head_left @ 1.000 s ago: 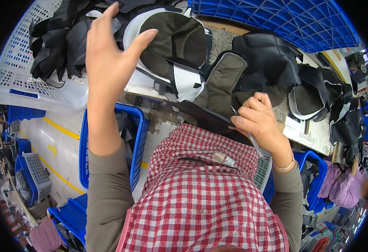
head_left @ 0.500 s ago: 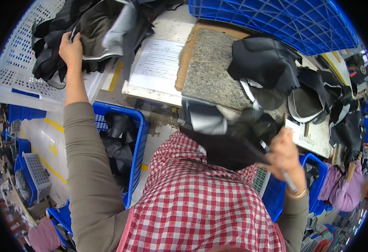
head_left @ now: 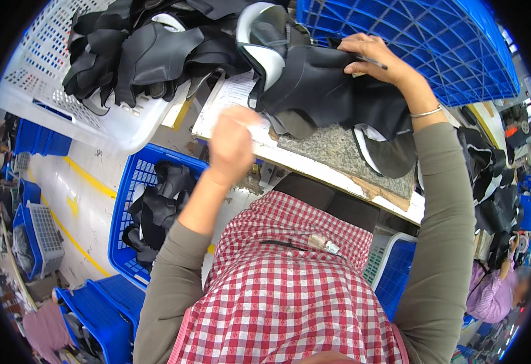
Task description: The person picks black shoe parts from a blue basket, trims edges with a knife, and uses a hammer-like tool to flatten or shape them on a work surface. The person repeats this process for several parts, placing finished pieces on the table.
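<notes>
My right hand (head_left: pixel 375 57) is at the far side of the bench, closed around a slim pen (head_left: pixel 373 62). Its fingers rest on the edge of a black leather upper piece (head_left: pixel 314 82), which lies across the stone slab (head_left: pixel 332 147). My left hand (head_left: pixel 235 145) hovers over the bench's near edge, left of the slab. Motion smears its fingers, and I see nothing clearly held in it. Another black piece with a pale-edged, dark grey lining (head_left: pixel 390 151) lies on the slab's right part.
At the far left, a white perforated basket (head_left: pixel 114 130) holds several black leather pieces (head_left: pixel 159 54). A blue crate (head_left: pixel 202 162) with more pieces stands below it. Another blue crate (head_left: pixel 423 42) leans behind the bench. Black pieces (head_left: pixel 490 182) hang at the right, near another person (head_left: pixel 496 291).
My left hand has left the basket and come right, toward the bench edge. My right hand has risen from my lap to the far bench. The dark piece over my lap is gone from there.
</notes>
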`<action>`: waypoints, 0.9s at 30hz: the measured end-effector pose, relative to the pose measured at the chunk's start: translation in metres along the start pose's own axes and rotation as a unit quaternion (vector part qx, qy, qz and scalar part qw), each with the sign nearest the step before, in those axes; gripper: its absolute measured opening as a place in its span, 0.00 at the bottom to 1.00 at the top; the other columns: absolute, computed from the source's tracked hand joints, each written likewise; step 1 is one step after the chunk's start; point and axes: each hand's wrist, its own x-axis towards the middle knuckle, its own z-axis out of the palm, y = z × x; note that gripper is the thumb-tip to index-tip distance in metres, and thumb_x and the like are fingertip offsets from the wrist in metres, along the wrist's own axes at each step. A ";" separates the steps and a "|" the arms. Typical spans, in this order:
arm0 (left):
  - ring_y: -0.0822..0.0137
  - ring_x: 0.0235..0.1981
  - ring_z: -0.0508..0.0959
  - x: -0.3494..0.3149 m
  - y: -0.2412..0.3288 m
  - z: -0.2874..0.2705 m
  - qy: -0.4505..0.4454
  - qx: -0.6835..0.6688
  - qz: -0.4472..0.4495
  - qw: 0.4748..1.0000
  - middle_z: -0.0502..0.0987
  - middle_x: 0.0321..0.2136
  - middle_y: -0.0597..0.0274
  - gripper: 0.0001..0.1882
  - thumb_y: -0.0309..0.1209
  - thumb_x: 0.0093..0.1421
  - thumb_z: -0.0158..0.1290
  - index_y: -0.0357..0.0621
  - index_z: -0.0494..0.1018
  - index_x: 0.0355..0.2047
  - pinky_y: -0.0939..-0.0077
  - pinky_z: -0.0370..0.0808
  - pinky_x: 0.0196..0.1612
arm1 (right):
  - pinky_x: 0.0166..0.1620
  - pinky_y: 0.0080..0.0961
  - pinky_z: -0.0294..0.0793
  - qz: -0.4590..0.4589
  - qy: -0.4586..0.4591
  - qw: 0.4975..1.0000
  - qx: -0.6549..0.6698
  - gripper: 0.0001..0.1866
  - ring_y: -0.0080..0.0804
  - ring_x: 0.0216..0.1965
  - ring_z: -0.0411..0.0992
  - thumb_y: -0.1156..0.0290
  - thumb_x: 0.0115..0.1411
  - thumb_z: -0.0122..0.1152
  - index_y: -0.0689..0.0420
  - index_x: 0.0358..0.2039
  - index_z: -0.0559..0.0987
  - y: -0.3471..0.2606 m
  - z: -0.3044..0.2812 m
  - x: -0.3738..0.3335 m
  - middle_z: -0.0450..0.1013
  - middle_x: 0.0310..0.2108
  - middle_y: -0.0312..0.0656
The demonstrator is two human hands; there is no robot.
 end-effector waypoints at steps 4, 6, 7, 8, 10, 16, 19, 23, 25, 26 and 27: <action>0.56 0.61 0.75 -0.016 0.027 0.041 -0.212 -0.030 -0.039 0.976 0.78 0.55 0.59 0.21 0.19 0.54 0.57 0.47 0.79 0.50 0.54 0.70 0.64 | 0.64 0.37 0.63 0.049 -0.014 0.976 0.213 0.19 0.39 0.60 0.68 0.63 0.62 0.68 0.56 0.52 0.79 0.012 0.021 -0.001 0.76 0.51 0.42; 0.60 0.66 0.70 -0.013 0.023 0.055 -0.243 0.022 0.022 0.969 0.74 0.62 0.63 0.23 0.20 0.57 0.56 0.50 0.78 0.53 0.55 0.66 0.67 | 0.63 0.36 0.64 0.049 -0.071 0.984 0.154 0.17 0.38 0.56 0.67 0.60 0.65 0.65 0.55 0.49 0.79 0.011 0.003 0.001 0.75 0.47 0.41; 0.61 0.68 0.67 -0.010 0.020 0.060 -0.271 0.048 0.041 0.960 0.72 0.65 0.66 0.23 0.21 0.58 0.55 0.52 0.78 0.55 0.56 0.64 0.69 | 0.62 0.35 0.64 0.096 -0.097 0.980 0.145 0.16 0.39 0.54 0.67 0.59 0.65 0.64 0.55 0.48 0.79 0.009 -0.007 0.002 0.74 0.44 0.41; 0.62 0.69 0.66 -0.006 0.016 0.063 -0.254 0.069 0.072 0.962 0.70 0.66 0.66 0.24 0.22 0.58 0.55 0.53 0.77 0.55 0.56 0.62 0.70 | 0.62 0.35 0.64 0.096 -0.113 0.977 0.154 0.16 0.39 0.53 0.67 0.58 0.65 0.64 0.54 0.47 0.79 0.006 -0.019 0.003 0.73 0.42 0.41; 0.63 0.71 0.63 0.003 0.011 0.069 -0.213 0.109 0.137 0.961 0.67 0.69 0.68 0.24 0.25 0.59 0.55 0.55 0.77 0.57 0.57 0.59 0.73 | 0.58 0.32 0.66 0.115 -0.179 0.948 0.235 0.14 0.31 0.49 0.67 0.57 0.65 0.64 0.53 0.44 0.78 0.007 -0.047 0.013 0.72 0.40 0.36; 0.58 0.52 0.76 0.019 0.012 0.088 -0.138 0.025 0.048 0.989 0.76 0.51 0.60 0.07 0.27 0.56 0.60 0.45 0.78 0.36 0.63 0.76 0.50 | 0.49 0.27 0.71 0.046 -0.179 0.966 0.181 0.13 0.24 0.42 0.71 0.59 0.69 0.61 0.53 0.47 0.80 0.005 -0.054 0.047 0.74 0.37 0.34; 0.58 0.49 0.77 0.019 0.008 0.098 -0.208 -0.120 -0.145 0.960 0.76 0.47 0.60 0.05 0.24 0.60 0.59 0.40 0.77 0.37 0.67 0.76 0.50 | 0.50 0.32 0.75 0.058 0.173 0.967 0.178 0.12 0.37 0.43 0.76 0.67 0.66 0.63 0.57 0.48 0.80 -0.016 -0.022 0.030 0.80 0.41 0.43; 0.65 0.49 0.78 0.017 -0.017 0.111 -0.116 -0.318 -0.281 0.898 0.79 0.47 0.59 0.05 0.26 0.70 0.50 0.38 0.75 0.40 0.72 0.74 0.54 | 0.42 0.23 0.74 0.071 0.409 0.871 0.263 0.17 0.25 0.34 0.75 0.67 0.76 0.49 0.66 0.44 0.83 -0.076 0.014 -0.042 0.79 0.34 0.42; 0.63 0.42 0.81 0.018 -0.034 0.119 -0.172 -0.270 -0.340 0.884 0.81 0.37 0.54 0.08 0.30 0.72 0.50 0.38 0.74 0.41 0.69 0.76 0.48 | 0.35 0.18 0.68 0.025 0.360 0.863 0.354 0.13 0.19 0.27 0.70 0.69 0.72 0.54 0.64 0.39 0.84 -0.109 0.036 -0.075 0.75 0.28 0.36; 0.59 0.39 0.82 0.017 -0.040 0.124 -0.176 -0.226 -0.330 0.900 0.81 0.34 0.52 0.08 0.31 0.72 0.51 0.38 0.74 0.40 0.66 0.76 0.45 | 0.34 0.17 0.66 0.083 0.325 0.869 0.363 0.12 0.17 0.25 0.67 0.69 0.71 0.56 0.63 0.37 0.84 -0.127 0.054 -0.087 0.73 0.24 0.31; 0.55 0.36 0.81 0.017 -0.047 0.129 -0.216 -0.178 -0.322 0.905 0.80 0.33 0.49 0.09 0.32 0.71 0.52 0.37 0.74 0.40 0.64 0.76 0.43 | 0.33 0.15 0.65 0.290 0.218 0.804 0.471 0.08 0.13 0.24 0.65 0.72 0.68 0.59 0.62 0.41 0.83 -0.150 0.067 -0.108 0.72 0.25 0.27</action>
